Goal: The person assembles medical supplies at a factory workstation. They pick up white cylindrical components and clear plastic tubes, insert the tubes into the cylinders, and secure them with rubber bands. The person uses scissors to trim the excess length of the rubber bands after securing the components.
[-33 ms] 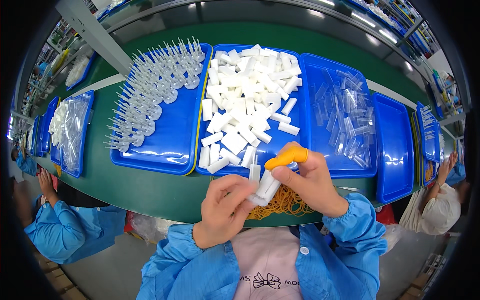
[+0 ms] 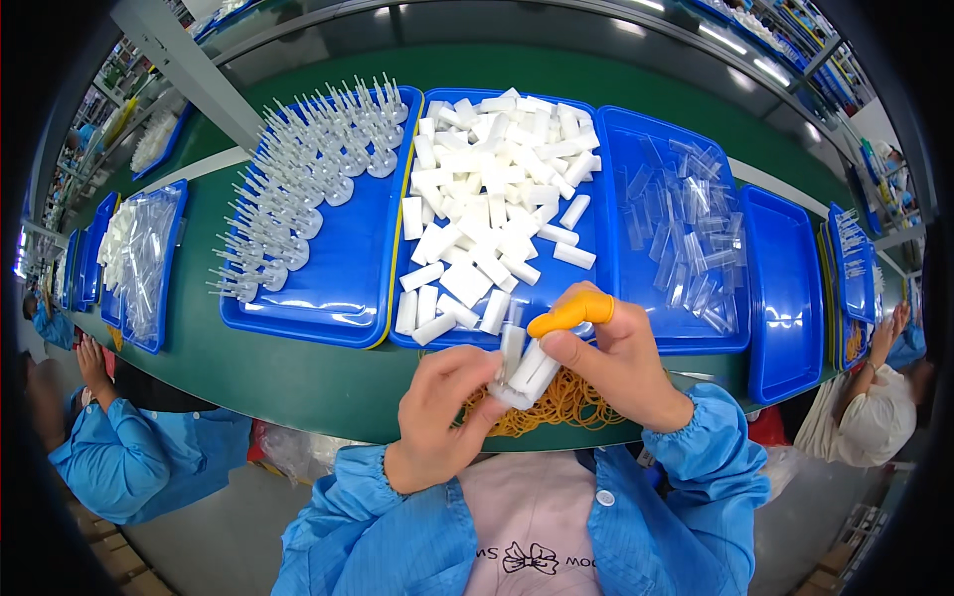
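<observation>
Close to my chest, over the table's near edge, I hold a small assembly: white foam blocks (image 2: 538, 369) standing on a clear plastic base (image 2: 511, 397). My right hand (image 2: 618, 356) grips the blocks from above between its thumb and an index finger wearing a yellow finger cot (image 2: 574, 313). The fingers of my left hand (image 2: 443, 395) close round the side of the base. A pale upright piece (image 2: 513, 346) stands at the left of the assembly, slightly blurred. Part of the base hides behind my left fingers.
Beneath my hands lies a heap of yellow rubber bands (image 2: 571, 405). Beyond are blue trays of clear pronged pieces (image 2: 288, 214), white blocks (image 2: 497, 189) and clear plastic sleeves (image 2: 686, 228). Another blue tray (image 2: 785, 298) stands right. Co-workers (image 2: 149, 447) sit on both sides.
My left fingertips have shifted slightly beside the assembly, and the pale upright piece has moved a little to the right. My right hand keeps its grip.
</observation>
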{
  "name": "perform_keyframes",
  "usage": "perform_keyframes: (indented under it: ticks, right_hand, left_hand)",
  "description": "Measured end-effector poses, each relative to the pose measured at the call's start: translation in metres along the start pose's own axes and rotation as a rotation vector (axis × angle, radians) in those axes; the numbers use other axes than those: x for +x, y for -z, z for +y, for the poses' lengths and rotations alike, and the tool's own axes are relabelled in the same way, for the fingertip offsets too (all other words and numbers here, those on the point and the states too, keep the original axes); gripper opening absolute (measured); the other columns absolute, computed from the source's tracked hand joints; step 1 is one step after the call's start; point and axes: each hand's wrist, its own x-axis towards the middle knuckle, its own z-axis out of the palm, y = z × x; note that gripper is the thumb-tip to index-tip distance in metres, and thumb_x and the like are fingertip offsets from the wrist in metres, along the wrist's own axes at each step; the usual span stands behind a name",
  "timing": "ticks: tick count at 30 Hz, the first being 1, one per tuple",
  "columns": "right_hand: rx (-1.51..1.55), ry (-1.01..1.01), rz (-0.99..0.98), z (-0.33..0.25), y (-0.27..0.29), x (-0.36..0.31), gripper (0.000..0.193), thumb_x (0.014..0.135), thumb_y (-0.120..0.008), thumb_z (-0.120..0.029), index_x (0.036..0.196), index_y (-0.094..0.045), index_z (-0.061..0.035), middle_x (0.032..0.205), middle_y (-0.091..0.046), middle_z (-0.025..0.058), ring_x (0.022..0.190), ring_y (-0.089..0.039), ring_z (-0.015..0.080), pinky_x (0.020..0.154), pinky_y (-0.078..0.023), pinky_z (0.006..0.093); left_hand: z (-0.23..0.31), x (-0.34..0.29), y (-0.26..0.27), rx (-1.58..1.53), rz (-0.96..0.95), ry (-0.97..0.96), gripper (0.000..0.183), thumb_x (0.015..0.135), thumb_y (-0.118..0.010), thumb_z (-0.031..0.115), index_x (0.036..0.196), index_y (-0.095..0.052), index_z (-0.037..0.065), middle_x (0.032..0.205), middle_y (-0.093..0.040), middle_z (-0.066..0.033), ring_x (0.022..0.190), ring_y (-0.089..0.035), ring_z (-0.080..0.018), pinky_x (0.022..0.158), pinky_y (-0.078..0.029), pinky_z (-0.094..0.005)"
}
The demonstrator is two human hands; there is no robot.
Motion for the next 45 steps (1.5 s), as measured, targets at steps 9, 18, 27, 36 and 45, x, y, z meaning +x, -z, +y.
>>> perform_keyframes:
  ticks: [9, 18, 27, 36, 45]
  right_hand:
    - [-0.006, -0.059, -0.190, -0.011, 0.016, 0.022, 0.014, 0.081, -0.067, -0.011, 0.093, -0.067, -0.0031, 0.087, -0.063, 0.0074, 0.087, -0.059, 0.0197, 0.077, -0.046, 0.0296]
    - [-1.373, 0.333, 0.046, 0.035, 0.032, 0.039, 0.013, 0.074, -0.068, -0.017, 0.079, -0.064, -0.0056, 0.086, -0.056, 0.0065, 0.084, -0.050, 0.0255, 0.076, -0.035, 0.0394]
    - [0.218, -0.193, 0.025, 0.002, 0.025, 0.034, 0.029, 0.090, -0.060, -0.018, 0.113, -0.056, -0.0019, 0.086, -0.060, 0.0019, 0.077, -0.054, 0.0070, 0.070, -0.044, 0.0204]
    - [0.191, -0.301, -0.082, -0.002, 0.020, 0.024, 0.023, 0.087, -0.063, -0.021, 0.098, -0.063, -0.0004, 0.086, -0.062, 0.0028, 0.081, -0.055, 0.0073, 0.075, -0.044, 0.0220]
    - [-0.076, -0.067, -0.069, -0.016, 0.020, 0.010, 0.015, 0.081, -0.069, -0.015, 0.086, -0.066, -0.0016, 0.079, -0.062, 0.0032, 0.079, -0.055, 0.0119, 0.072, -0.042, 0.0261]
  left_hand:
    - [-0.017, -0.003, 0.012, -0.121, -0.071, 0.119, 0.021, 0.072, -0.071, -0.001, 0.091, -0.065, 0.001, 0.092, -0.061, -0.0111, 0.085, -0.060, -0.0226, 0.073, -0.048, -0.0301]
    - [-0.013, 0.001, 0.015, -0.061, -0.057, 0.125, 0.019, 0.076, -0.068, -0.002, 0.094, -0.068, 0.004, 0.090, -0.059, -0.0084, 0.080, -0.057, -0.0195, 0.069, -0.046, -0.0279]
    - [-0.006, 0.002, 0.012, 0.036, -0.178, -0.100, 0.026, 0.067, -0.070, -0.004, 0.091, -0.071, 0.007, 0.086, -0.060, -0.0069, 0.077, -0.058, -0.0201, 0.065, -0.046, -0.0288]
    - [-0.003, 0.006, 0.014, 0.073, -0.207, -0.233, 0.033, 0.063, -0.068, -0.002, 0.094, -0.071, 0.009, 0.088, -0.061, -0.0050, 0.075, -0.060, -0.0216, 0.061, -0.047, -0.0299]
    - [0.000, 0.003, 0.013, 0.105, -0.112, -0.351, 0.028, 0.062, -0.071, 0.003, 0.089, -0.072, 0.008, 0.083, -0.062, -0.0065, 0.068, -0.062, -0.0196, 0.053, -0.048, -0.0279]
